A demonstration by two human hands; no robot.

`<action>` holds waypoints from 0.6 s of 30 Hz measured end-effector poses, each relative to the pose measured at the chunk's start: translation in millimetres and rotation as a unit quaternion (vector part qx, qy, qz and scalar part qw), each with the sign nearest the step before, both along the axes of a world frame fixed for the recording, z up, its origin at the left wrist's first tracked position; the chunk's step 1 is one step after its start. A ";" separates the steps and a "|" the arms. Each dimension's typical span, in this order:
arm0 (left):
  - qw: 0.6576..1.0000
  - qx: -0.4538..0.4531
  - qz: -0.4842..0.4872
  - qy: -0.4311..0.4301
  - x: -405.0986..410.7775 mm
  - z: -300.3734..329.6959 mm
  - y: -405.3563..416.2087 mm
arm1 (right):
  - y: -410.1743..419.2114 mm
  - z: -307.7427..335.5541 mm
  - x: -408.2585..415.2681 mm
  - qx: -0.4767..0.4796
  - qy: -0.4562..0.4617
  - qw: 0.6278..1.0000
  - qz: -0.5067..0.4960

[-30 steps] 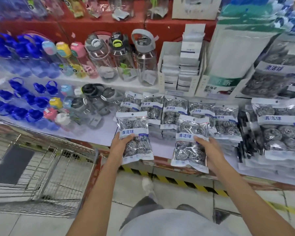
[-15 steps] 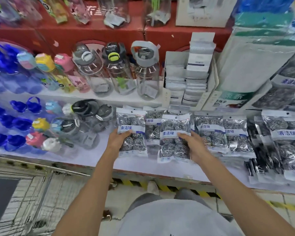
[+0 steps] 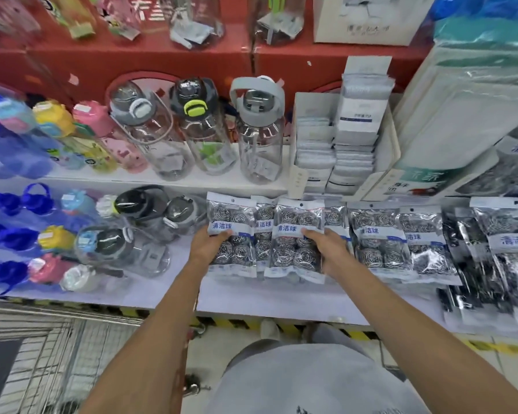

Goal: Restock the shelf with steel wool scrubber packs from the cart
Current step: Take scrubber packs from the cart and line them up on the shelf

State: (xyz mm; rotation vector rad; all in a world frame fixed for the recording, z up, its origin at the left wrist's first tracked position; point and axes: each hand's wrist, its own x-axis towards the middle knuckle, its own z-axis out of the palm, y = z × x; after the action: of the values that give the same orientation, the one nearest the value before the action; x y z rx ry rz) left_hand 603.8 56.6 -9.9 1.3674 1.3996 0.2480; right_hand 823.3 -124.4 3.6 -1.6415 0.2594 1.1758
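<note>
Both hands are setting packs down on the lower shelf [image 3: 281, 303], so the step in hand is placement, two at a time. The left hand [image 3: 205, 246] pinches the left pack [image 3: 232, 234] at its left edge, thumb on the white label band. The right hand [image 3: 331, 249] holds the right pack [image 3: 296, 237] the same way from its right edge, thumb on the label, fingers hidden behind. Both packs lie at about 12 o'clock from the body, over packs already in the row; another label shows in the gap between them.

Next, I judge, each grip should loosen and slide out sideways, left toward 9 o'clock, right toward 3, without dragging the slick film along. Then a reach back to the cart [image 3: 42, 363] at 7 o'clock.

Room is tight: bottles [image 3: 150, 222] lie just beside the left pack at 10 o'clock, more packs [image 3: 380, 240] touch or nearly touch the right hand at 2 o'clock. The shelf's front strip toward 6 o'clock is bare, with its striped lip [image 3: 237, 322] below, so pulling straight back looks safest.
</note>
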 end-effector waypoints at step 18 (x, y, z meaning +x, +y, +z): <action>0.985 0.119 -0.081 0.091 2.8 -5.1 -0.9 | 16.3 -6.1 9.9 -0.115 -0.175 0.967 0.147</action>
State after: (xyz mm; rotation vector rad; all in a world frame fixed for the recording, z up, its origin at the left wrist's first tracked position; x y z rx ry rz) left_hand 606.6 55.7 -14.9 1.7285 1.4332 0.1907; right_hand 833.3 -108.1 -2.5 -2.1130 -0.0809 1.0753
